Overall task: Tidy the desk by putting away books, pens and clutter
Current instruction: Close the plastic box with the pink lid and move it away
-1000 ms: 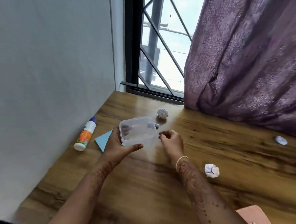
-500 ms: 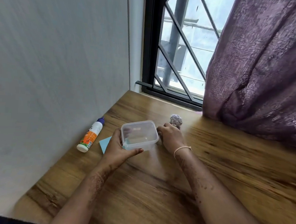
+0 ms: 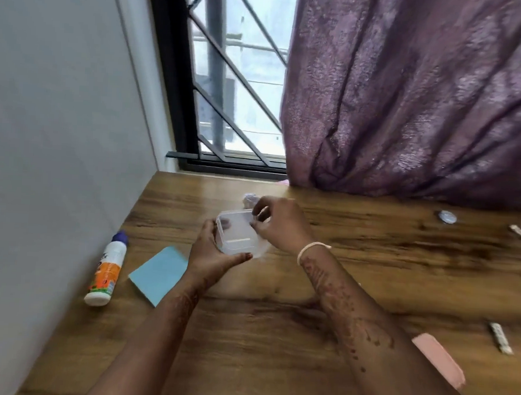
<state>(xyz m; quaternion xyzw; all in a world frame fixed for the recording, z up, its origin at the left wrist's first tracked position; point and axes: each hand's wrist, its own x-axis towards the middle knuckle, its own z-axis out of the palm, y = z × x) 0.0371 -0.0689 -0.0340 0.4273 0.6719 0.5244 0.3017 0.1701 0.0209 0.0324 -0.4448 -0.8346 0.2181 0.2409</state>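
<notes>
Gripping the clear box [image 3: 238,237] by its near side, the left hand [image 3: 211,255] holds it on or just over the tabletop [image 3: 386,266], while the right hand [image 3: 282,224] pinches its far corner. Likely light, stiff and slick, it is best taken by opposite walls.

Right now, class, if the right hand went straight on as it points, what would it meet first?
Most likely the far corner of the clear container, where the right hand curls its fingertips. A crumpled paper ball lies just beyond, depth unclear.
</notes>
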